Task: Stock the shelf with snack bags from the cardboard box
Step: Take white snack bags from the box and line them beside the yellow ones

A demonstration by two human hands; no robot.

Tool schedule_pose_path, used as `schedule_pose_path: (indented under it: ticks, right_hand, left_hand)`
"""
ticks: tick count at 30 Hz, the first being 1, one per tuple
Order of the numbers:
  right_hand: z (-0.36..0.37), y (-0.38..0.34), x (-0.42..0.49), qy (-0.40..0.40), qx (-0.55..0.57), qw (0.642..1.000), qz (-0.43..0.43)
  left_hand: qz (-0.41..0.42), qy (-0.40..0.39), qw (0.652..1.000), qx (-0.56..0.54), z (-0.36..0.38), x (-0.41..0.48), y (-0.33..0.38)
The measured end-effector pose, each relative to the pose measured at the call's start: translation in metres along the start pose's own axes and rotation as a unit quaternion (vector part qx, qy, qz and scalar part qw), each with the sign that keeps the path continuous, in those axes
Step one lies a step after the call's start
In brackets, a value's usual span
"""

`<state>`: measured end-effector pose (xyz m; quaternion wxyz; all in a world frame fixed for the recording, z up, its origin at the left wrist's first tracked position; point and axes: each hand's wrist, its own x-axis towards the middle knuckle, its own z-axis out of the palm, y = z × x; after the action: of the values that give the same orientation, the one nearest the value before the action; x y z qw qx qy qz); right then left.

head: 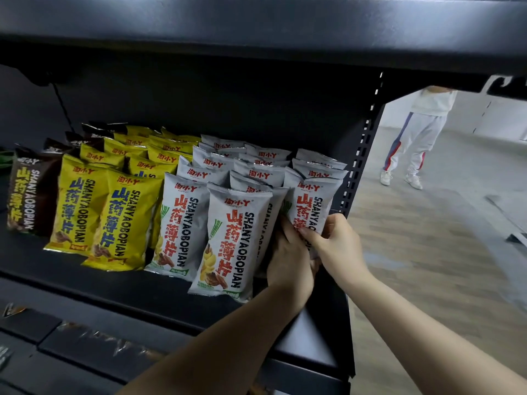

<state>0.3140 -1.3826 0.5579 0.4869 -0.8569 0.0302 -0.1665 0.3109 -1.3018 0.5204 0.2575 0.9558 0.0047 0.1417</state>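
At the right end of the dark shelf [142, 292], the left hand [288, 260] and right hand [339, 246] both grip the bottom of an upright grey bag [313, 201]; yellow bags [99, 218] and brown bags [28, 195] stand in rows toward the left edge

The shelf [142, 289] is matt black. The grey snack bags [228, 240] carry red characters and black lettering. The yellow snack bags [122, 220] bear blue characters with black lettering. The dark brown snack bags [28, 198] show yellow characters and pale lettering, perhaps white. A bystander's trousers [413, 141] are white with blue and red side stripes. The floor [427, 238] is pale grey-brown wood grain.
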Motion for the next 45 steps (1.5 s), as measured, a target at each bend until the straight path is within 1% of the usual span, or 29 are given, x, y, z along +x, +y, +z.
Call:
schedule_pose_path:
  ticks: [2, 4, 6, 10, 12, 15, 18, 20, 22, 25, 28, 31, 33, 35, 36, 38, 40, 43, 45]
  right_hand:
    - [0.001, 0.003, 0.000, -0.022, 0.003, 1.000, 0.011]
    - [0.002, 0.007, 0.000, -0.061, -0.004, 0.998, 0.027]
    - [0.002, 0.010, 0.000, -0.081, -0.016, 0.996, 0.041]
    - [0.001, 0.006, -0.004, -0.064, -0.016, 0.997, 0.041]
    - [0.000, 0.002, -0.007, -0.061, -0.014, 0.997, 0.042]
    - [0.000, -0.002, -0.014, -0.051, 0.010, 0.997, 0.052]
    - [-0.001, -0.007, -0.028, 0.012, -0.001, 0.998, 0.062]
    - [-0.003, -0.016, -0.035, 0.042, -0.026, 0.995, 0.082]
    - [-0.004, -0.024, -0.041, 0.051, -0.042, 0.993, 0.096]
    - [-0.005, -0.029, -0.054, 0.053, -0.051, 0.992, 0.104]
    - [-0.004, -0.037, -0.075, 0.049, -0.023, 0.995, 0.089]
    - [-0.007, -0.055, -0.108, 0.026, 0.002, 0.997, 0.072]
    - [-0.005, -0.072, -0.136, 0.020, -0.009, 0.997, 0.067]
    - [0.001, -0.086, -0.172, 0.029, -0.012, 0.999, 0.043]
    - [0.005, -0.092, -0.193, 0.019, 0.006, 1.000, 0.022]
    - [0.014, -0.095, -0.236, -0.039, 0.046, 0.998, 0.004]
    - [0.026, -0.083, -0.273, -0.110, 0.034, 0.993, 0.020]
    - [0.052, -0.051, -0.318, -0.192, 0.020, 0.978, 0.083]
    - [0.068, -0.027, -0.340, -0.233, -0.007, 0.965, 0.121]
  left_hand:
    - [-0.001, 0.011, 1.000, -0.005, 0.001, -0.001, -0.001]
    - [0.003, 0.023, 1.000, -0.010, 0.001, -0.003, -0.002]
    - [0.011, 0.020, 0.999, -0.030, -0.001, -0.004, -0.003]
    - [0.002, 0.005, 0.998, -0.058, -0.015, -0.012, 0.005]
    - [0.013, 0.002, 0.998, -0.064, -0.025, -0.023, 0.010]
    - [0.086, 0.006, 0.995, -0.051, -0.042, -0.048, 0.005]
    - [0.150, -0.012, 0.986, -0.074, -0.067, -0.075, -0.015]
    - [0.213, -0.033, 0.971, -0.105, -0.086, -0.092, -0.028]
    - [0.267, -0.048, 0.954, -0.130, -0.102, -0.109, -0.045]
    - [0.303, -0.063, 0.942, -0.132, -0.113, -0.132, -0.077]
    - [0.322, -0.083, 0.935, -0.127, -0.118, -0.151, -0.114]
    - [0.344, -0.138, 0.920, -0.127, -0.118, -0.172, -0.152]
    - [0.328, -0.200, 0.914, -0.131, -0.114, -0.188, -0.176]
    - [0.273, -0.262, 0.916, -0.135, -0.108, -0.203, -0.198]
    - [0.245, -0.289, 0.916, -0.131, -0.104, -0.211, -0.208]
    - [0.195, -0.349, 0.909, -0.117, -0.097, -0.227, -0.228]
    - [0.159, -0.413, 0.893, -0.085, -0.087, -0.240, -0.243]
    - [0.104, -0.508, 0.854, -0.034, -0.068, -0.255, -0.262]
    - [0.083, -0.536, 0.840, -0.007, -0.058, -0.264, -0.269]
